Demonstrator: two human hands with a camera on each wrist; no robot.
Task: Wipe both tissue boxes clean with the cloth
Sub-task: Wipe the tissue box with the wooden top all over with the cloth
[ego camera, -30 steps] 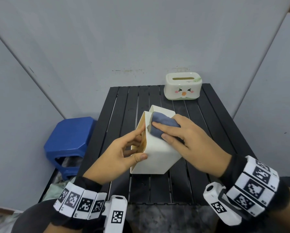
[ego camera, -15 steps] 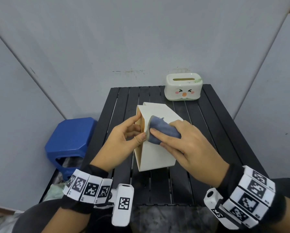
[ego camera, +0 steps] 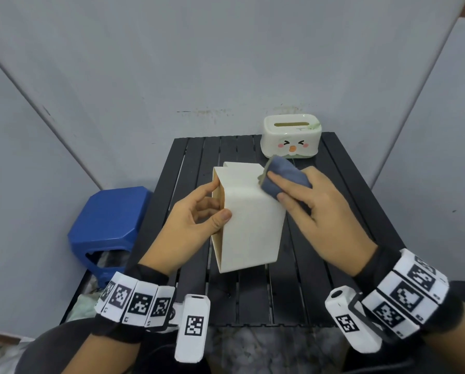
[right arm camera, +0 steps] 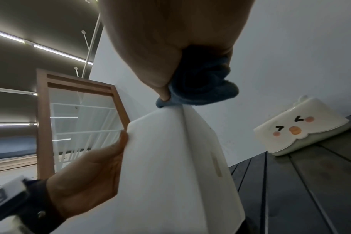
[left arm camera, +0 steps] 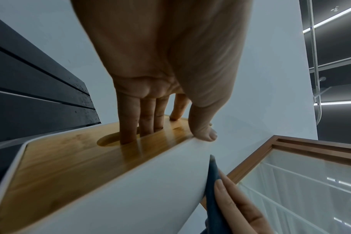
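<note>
A plain white tissue box [ego camera: 253, 220] with a wooden lid [left arm camera: 74, 156] stands on its side in the middle of the black slatted table [ego camera: 307, 287]. My left hand [ego camera: 196, 220] grips it, several fingers [left arm camera: 146, 120] in the lid slot and the thumb on the white face. My right hand [ego camera: 315, 209] holds a bunched blue cloth [ego camera: 282, 176] against the box's far right upper edge. The cloth [right arm camera: 202, 88] touches that edge in the right wrist view. A second white tissue box with a cartoon face [ego camera: 292, 136] sits at the table's far right corner.
A blue plastic stool [ego camera: 107, 225] stands left of the table. Grey panels [ego camera: 226, 63] wall in the table behind and at both sides. The face box [right arm camera: 298, 126] lies just beyond my right hand.
My right hand has carried the cloth from the box's left top corner across to its far right edge. The box has turned more upright in my left hand.
</note>
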